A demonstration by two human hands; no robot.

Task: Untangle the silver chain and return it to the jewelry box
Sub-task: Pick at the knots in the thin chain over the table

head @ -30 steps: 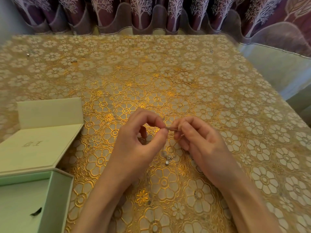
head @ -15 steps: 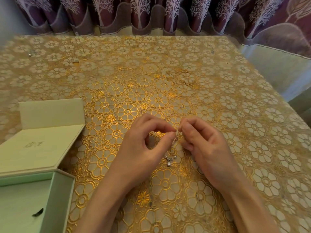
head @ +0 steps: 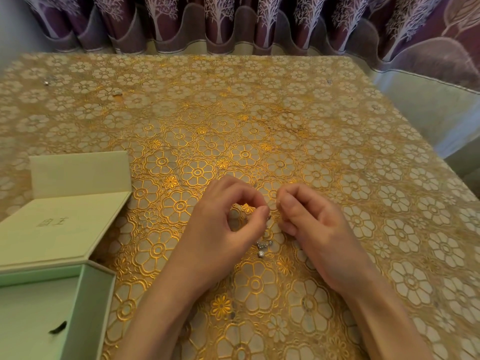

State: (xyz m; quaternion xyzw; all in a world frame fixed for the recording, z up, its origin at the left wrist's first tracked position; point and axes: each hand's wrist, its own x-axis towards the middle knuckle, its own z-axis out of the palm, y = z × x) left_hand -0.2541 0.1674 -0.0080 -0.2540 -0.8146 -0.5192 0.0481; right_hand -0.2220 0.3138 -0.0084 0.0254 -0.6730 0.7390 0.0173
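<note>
A thin silver chain with a small bead pendant (head: 261, 249) hangs between my two hands over the gold flowered tablecloth (head: 233, 120). My left hand (head: 228, 229) pinches the chain between thumb and forefinger. My right hand (head: 309, 224) pinches it a little to the right, fingers curled. The upper strand is too fine to see clearly. The pale green jewelry box (head: 85, 302) stands open at the lower left, its lid (head: 62, 224) folded back.
A small dark tab (head: 57, 327) lies inside the box. Tiny bits (head: 47, 82) sit at the table's far left. Purple curtains (head: 233, 22) hang behind the far edge. The table's right edge drops off near a pale surface (head: 428, 105).
Both hands have drifted slightly apart and lowered; the pendant still dangles between them. The box has not moved.
</note>
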